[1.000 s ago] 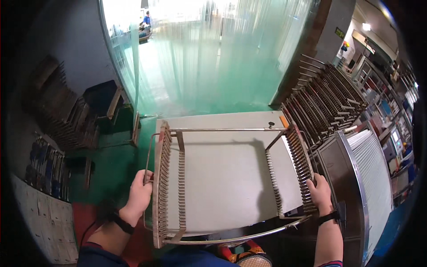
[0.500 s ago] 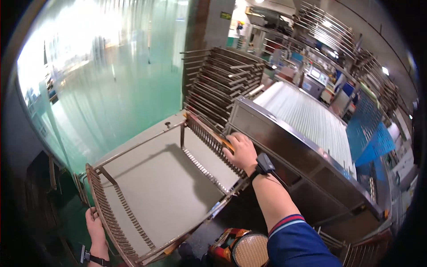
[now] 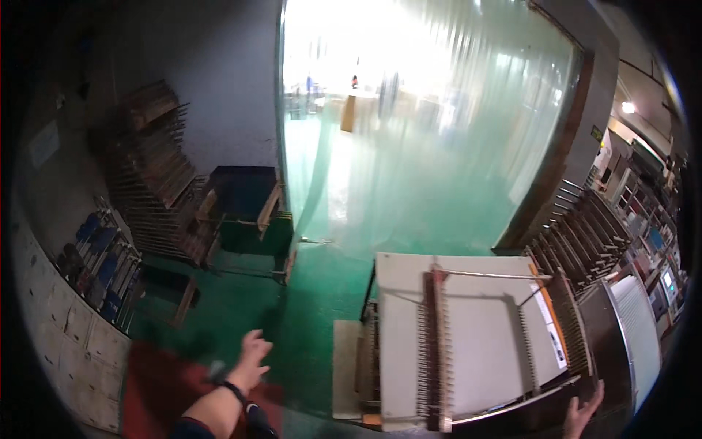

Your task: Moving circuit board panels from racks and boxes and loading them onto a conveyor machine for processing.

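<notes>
A slotted metal rack [image 3: 442,351] with toothed sides lies on a pale table [image 3: 398,274] to the right. My left hand [image 3: 251,360] is well apart from it, above the green floor and a dark red mat, its fingers spread and nothing in them. Near the rack's front right corner, at the picture's lower edge, my right hand [image 3: 585,413] is raised with its fingers apart, holding nothing. Between the rack's toothed bars on the right lie an orange strip [image 3: 550,316] and a white printed sheet [image 3: 547,329].
A translucent strip curtain [image 3: 453,168] hangs beyond the table. Stacked racks [image 3: 153,168] and a low dark stand [image 3: 245,194] are at the left, near a worn pale cabinet [image 3: 66,329]. More racks [image 3: 578,234] and a roller machine [image 3: 632,322] stand at the right.
My view has swung to the left. Both hands have let go of the rack, which stays on the table; my left hand has moved away from it over the floor.
</notes>
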### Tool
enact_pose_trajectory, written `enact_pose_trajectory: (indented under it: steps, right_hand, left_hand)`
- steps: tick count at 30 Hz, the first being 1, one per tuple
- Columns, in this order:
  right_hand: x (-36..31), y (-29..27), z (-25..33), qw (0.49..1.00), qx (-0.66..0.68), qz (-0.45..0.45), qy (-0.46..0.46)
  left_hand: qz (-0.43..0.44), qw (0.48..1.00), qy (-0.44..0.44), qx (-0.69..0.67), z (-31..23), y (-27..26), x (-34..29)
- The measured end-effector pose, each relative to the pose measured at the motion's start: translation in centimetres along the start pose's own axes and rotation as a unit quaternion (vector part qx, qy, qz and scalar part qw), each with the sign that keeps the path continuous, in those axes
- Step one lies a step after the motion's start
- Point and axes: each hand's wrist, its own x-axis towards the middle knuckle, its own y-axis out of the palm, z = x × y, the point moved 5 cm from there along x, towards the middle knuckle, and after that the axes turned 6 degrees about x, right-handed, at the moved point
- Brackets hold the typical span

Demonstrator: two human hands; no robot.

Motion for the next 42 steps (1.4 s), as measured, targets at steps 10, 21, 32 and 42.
enact_pose_trajectory:
  steps: [10, 21, 32, 42]
  right_hand:
    - [13.3, 28.3, 35.5, 0.956, 0.271, -0.003, -0.109]
    - [11.8, 63.5, 57.0, 0.893, 0.403, 0.196, -0.036]
    - [26.6, 113.6, 56.3, 0.854, 0.337, 0.314, 0.240]
    - [35.7, 129.5, 60.9, 0.721, 0.507, 0.391, 0.264]
  left_hand:
    - [-0.134, 0.969, -0.052, -0.203, -8.0, -39.1, 4.8]
    - [-0.158, 0.977, -0.069, -0.123, -12.0, -43.9, 12.4]
    - [-0.031, 0.872, 0.439, -0.212, -41.9, -32.7, 29.9]
    - [0.086, 0.899, 0.422, -0.080, -59.1, -19.0, 46.1]
